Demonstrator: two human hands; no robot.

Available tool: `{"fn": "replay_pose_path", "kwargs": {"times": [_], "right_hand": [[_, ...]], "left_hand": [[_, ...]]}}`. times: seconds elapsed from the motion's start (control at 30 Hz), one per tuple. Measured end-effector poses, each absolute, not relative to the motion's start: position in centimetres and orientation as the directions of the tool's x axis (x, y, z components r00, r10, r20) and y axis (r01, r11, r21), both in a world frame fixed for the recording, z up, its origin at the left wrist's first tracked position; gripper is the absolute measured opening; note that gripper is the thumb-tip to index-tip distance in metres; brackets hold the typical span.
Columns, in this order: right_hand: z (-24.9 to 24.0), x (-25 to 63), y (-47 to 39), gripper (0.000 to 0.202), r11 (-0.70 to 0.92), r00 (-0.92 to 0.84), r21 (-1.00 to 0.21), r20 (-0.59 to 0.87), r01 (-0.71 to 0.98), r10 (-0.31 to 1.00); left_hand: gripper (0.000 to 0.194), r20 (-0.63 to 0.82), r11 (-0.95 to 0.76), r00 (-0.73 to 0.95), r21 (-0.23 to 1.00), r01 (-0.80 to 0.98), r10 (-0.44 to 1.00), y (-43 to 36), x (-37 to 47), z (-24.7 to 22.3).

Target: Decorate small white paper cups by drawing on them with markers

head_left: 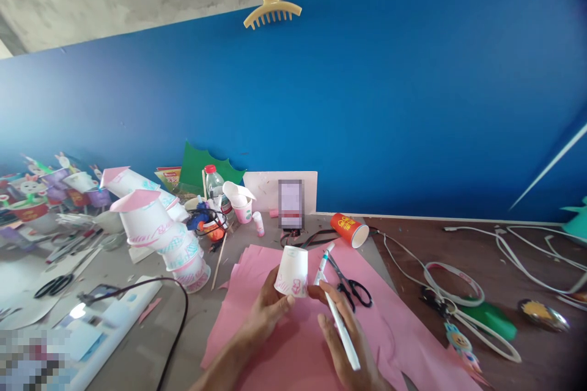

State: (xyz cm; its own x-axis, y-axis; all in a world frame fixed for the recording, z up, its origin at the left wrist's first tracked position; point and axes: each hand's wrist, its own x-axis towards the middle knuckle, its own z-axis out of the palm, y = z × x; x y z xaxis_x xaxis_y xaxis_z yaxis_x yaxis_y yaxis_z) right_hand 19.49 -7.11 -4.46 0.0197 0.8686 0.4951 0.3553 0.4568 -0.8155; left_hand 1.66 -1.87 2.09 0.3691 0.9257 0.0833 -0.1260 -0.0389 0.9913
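Note:
A white paper cup (pixel 292 269) with pink drawing near its rim is upside down in my left hand (pixel 268 305), whose fingers and thumb close around its lower left side. My right hand (pixel 342 333) grips a white marker (pixel 343 333), its long body slanting down across the fingers. The right fingertips are close to the cup's right edge; I cannot tell whether they touch it. Just beyond them is a second white pen-like piece (pixel 323 261) with a teal band. Black-handled scissors (pixel 355 290) lie beside it on the pink paper (pixel 284 354).
Stacked decorated cups (pixel 177 244) stand at left, near another pair of scissors (pixel 57 284) and a black cable (pixel 183 311). A red cup (pixel 349 230) lies behind the paper. White cables (pixel 504 244) and a lanyard (pixel 481 330) are at right. A blue panel (pixel 367 104) rises behind.

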Motion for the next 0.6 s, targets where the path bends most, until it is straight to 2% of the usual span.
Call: {"fn": "replay_pose_path", "kwargs": {"times": [0.27, 0.6], "right_hand": [[-4.4, 19.4, -6.8, 0.045, 0.447, 0.022, -0.821, 0.486, 0.354, 0.874], [-3.0, 18.9, -6.8, 0.036, 0.469, 0.081, -0.775, 0.548, 0.424, 0.833]], "left_hand": [[0.069, 0.093, -0.051, 0.368, 0.991, -0.121, 0.925, -1.6, 1.6, 1.6], [0.079, 0.051, -0.012, 0.324, 0.993, -0.122, 0.945, -1.8, 1.9, 2.4]]}}
